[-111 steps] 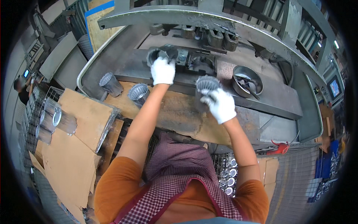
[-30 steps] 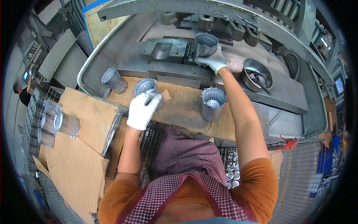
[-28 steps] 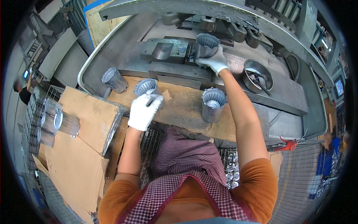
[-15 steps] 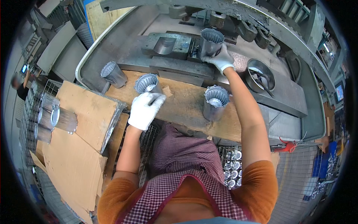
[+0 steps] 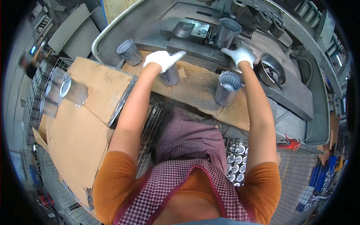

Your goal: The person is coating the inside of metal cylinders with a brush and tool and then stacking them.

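White gloves cover both of my hands. My left hand is over a grey finned metal cup on the wooden board, hiding its top; the fingers stretch to the right, and I cannot tell whether they touch the cup. Just below another finned metal cup, which stands upright in the machine fixture, is my right hand. Its thumb is out to the left, its other fingers are slightly blurred, and it holds nothing. Two more such cups stand on the board: a left cup and a right cup.
A metal block with a curved hollow sits left of the fixture. At right stands a steel bowl with a dark-handled tool inside. Several cups lie on cardboard at left. Wire baskets flank my lap; a red-handled tool hangs at right.
My right hand has let go of the cup in the fixture and come down toward me. My left hand has swung up and right over the board's middle cup. The whole view has shifted.
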Available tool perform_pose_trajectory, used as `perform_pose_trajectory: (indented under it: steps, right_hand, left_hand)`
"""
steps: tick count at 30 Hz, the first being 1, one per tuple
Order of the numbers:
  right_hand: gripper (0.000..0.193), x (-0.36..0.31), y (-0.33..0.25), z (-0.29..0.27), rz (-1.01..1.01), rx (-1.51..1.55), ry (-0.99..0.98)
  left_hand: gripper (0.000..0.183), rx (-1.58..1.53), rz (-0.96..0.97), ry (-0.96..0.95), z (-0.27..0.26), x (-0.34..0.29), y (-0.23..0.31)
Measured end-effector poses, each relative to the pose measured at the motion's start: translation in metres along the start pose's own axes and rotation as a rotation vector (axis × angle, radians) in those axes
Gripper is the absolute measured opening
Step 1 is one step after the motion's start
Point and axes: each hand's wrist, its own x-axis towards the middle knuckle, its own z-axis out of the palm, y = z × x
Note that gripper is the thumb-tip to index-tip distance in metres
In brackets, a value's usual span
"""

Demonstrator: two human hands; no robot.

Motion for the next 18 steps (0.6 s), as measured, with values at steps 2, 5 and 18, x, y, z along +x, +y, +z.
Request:
perform_pose_trajectory:
  steps: [2, 5, 18]
  right_hand:
    - [0.094, -0.025, 0.017, 0.001, -0.096, 0.081, 0.182]
    - [0.086, -0.07, 0.062, 0.008, -0.154, 0.234, 0.402]
    - [0.047, -0.2, 0.343, 0.005, 0.346, 0.618, 0.501]
  left_hand:
    - [0.071, 0.044, 0.093, -0.062, 0.009, 0.007, 0.001]
    - [0.063, 0.061, 0.202, -0.063, 0.022, 0.017, -0.012]
    - [0.039, -1.681, 0.094, 0.259, 0.006, 0.032, -0.018]
